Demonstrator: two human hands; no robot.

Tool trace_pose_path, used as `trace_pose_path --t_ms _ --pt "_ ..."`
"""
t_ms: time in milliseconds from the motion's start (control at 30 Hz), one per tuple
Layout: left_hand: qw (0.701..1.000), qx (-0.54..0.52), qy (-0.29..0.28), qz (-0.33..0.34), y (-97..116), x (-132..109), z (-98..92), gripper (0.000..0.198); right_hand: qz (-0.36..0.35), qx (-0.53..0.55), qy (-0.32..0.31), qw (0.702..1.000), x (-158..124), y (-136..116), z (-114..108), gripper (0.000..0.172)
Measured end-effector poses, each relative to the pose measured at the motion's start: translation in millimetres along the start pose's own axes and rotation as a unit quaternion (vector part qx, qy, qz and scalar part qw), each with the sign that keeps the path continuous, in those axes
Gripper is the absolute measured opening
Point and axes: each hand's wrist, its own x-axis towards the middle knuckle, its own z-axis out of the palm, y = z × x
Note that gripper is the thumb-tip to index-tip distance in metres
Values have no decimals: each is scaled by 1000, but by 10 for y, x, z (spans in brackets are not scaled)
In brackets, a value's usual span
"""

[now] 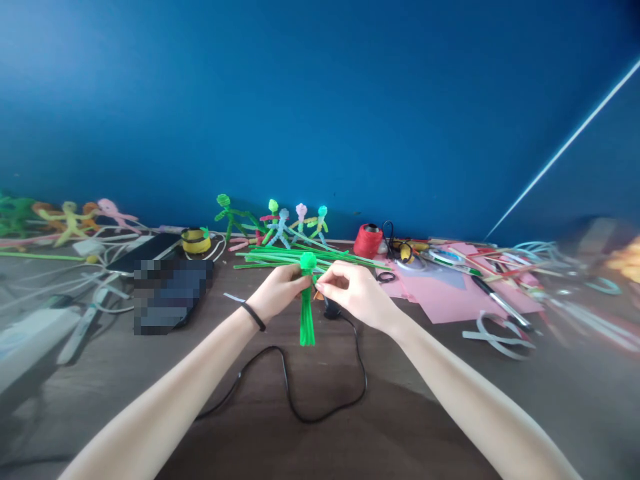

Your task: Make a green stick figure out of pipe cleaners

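Note:
A bright green pipe-cleaner figure [307,323] is upright above the middle of the table, with a round coiled head and a bundle of straight strands hanging down. My left hand [280,288], a dark band at its wrist, is closed on the figure just under the head. At its other side my right hand [353,291] pinches thumb and forefinger together close to the figure; what lies between those fingertips is too small to make out. Loose green pipe cleaners [270,257] lie in a pile behind the hands.
Finished pipe-cleaner figures [283,227] lean on the blue wall. Left are a phone [173,297], yellow tape [196,241] and white cables. Red thread [368,241], pink paper [450,293] and a pen [503,303] lie right. A black cable [310,420] loops across the table in front.

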Motion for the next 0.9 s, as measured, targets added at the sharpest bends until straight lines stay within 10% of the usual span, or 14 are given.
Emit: trace_pose_path --t_ms 633,900 --pt "998 -47 -50 14 115 -49 -77 21 113 129 -154 973 120 212 -137 21" --pt "988 -5 -152 15 142 -80 -84 23 56 88 -74 992 125 248 -128 18"
